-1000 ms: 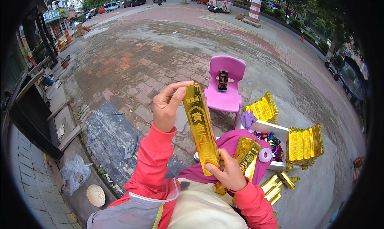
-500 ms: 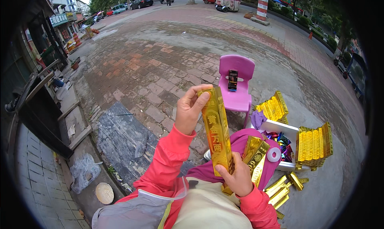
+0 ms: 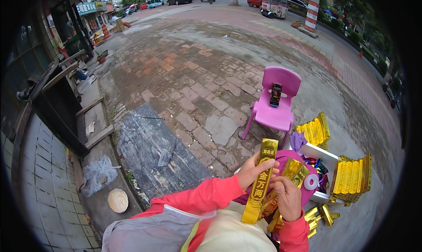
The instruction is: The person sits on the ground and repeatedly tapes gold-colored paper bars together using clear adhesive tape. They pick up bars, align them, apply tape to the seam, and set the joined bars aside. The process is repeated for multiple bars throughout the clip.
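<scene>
A long gold foil paper bar (image 3: 259, 195) with printed characters stands tilted over my lap. My left hand (image 3: 254, 172) is closed on its upper part, thumb across the front. My right hand (image 3: 288, 198) has its fingers curled against the bar's right edge; the fingertips are partly hidden. Beneath the hands, more gold foil sheets (image 3: 299, 176) lie on purple-pink cloth over my leg, beside a white ring-shaped piece (image 3: 311, 181). To the right, a white box (image 3: 326, 155) contains shiny coloured foil pieces (image 3: 321, 170).
Gold bars are stacked at the right (image 3: 351, 177) and behind the box (image 3: 315, 129). Loose gold pieces (image 3: 326, 214) lie on the ground. A pink chair (image 3: 272, 115) carries a small dark box (image 3: 275, 95). Leftward are a dark board (image 3: 151, 151), plastic bag (image 3: 100, 175) and bowl (image 3: 118, 200).
The gold bar has come down toward my lap and tilted the other way. My left hand has moved lower and right; my right hand has shifted from the bar's lower end to its side.
</scene>
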A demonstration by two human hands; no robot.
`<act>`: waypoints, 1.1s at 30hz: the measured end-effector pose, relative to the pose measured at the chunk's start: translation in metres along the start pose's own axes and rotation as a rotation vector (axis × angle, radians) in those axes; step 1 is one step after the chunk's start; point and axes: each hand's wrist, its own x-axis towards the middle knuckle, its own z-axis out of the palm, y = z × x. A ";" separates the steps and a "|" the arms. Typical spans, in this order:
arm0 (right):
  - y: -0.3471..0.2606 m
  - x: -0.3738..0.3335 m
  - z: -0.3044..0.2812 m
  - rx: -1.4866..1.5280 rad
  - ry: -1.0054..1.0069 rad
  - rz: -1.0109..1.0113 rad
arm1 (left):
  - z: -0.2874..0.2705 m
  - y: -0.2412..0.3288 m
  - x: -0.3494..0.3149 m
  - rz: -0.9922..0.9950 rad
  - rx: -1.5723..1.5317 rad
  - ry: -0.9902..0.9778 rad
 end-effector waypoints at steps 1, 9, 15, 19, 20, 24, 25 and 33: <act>0.006 0.004 -0.013 -0.132 0.168 -0.068 | -0.008 -0.003 -0.002 -0.016 -0.035 0.037; 0.083 0.055 -0.052 -0.811 0.436 0.007 | -0.045 0.006 0.001 -0.037 -0.146 0.266; 0.083 0.054 -0.044 -0.652 0.304 -0.062 | -0.033 -0.006 0.008 0.032 -0.091 0.173; 0.066 0.048 -0.038 -0.520 0.240 -0.103 | -0.030 -0.013 0.013 0.003 -0.034 0.111; 0.061 0.046 -0.037 -0.463 0.244 -0.094 | -0.031 -0.013 0.013 0.007 -0.036 0.099; 0.038 0.030 -0.036 -0.441 0.230 -0.029 | -0.033 -0.014 0.015 -0.002 -0.033 0.115; 0.032 0.027 -0.036 -0.430 0.249 -0.044 | -0.033 -0.013 0.015 0.000 -0.035 0.113; 0.016 0.014 -0.023 -0.071 0.361 -0.186 | -0.029 -0.011 0.013 0.013 -0.001 0.067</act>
